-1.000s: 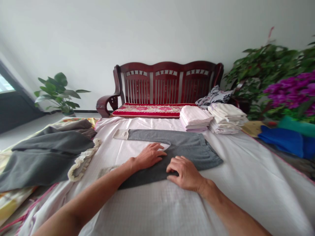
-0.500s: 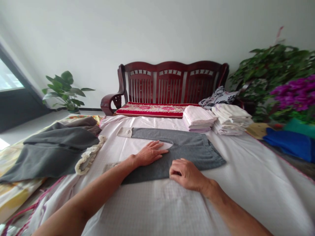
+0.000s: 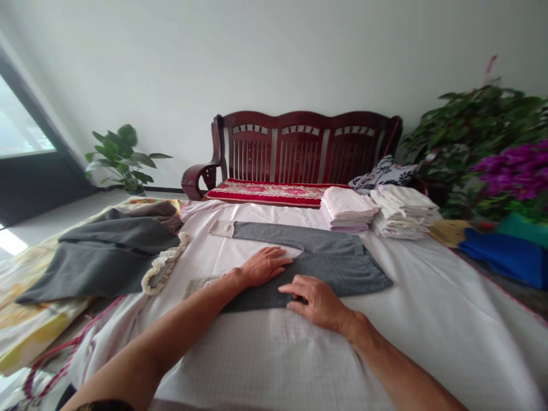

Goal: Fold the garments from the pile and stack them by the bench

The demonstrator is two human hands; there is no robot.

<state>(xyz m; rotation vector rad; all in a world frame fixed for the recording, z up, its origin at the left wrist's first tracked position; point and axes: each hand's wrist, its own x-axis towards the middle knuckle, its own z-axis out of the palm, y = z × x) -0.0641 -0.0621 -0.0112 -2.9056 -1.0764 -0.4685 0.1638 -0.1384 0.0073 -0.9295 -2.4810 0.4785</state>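
Observation:
Grey trousers with pale cuffs lie spread out on a white cloth, waist to the right and legs to the left. My left hand rests flat on them near the crotch, fingers stretched out, and its forearm crosses the nearer leg, hiding part of it. Over the near edge of that leg is my right hand, its index finger reaching forward and its thumb apart, with nothing visible between them. I cannot tell how firmly the fingertips touch the fabric.
Two folded stacks of cloth, one pinkish and one cream, stand at the far right. Dark grey clothing with a ruffled cream edge lies left. Blue fabric is at right. Behind stand a wooden bench and potted plants.
My right hand has moved slightly left along the near leg, and its curled fingers have loosened, the index finger now extended. My left hand stays on the trousers. The view has shifted slightly.

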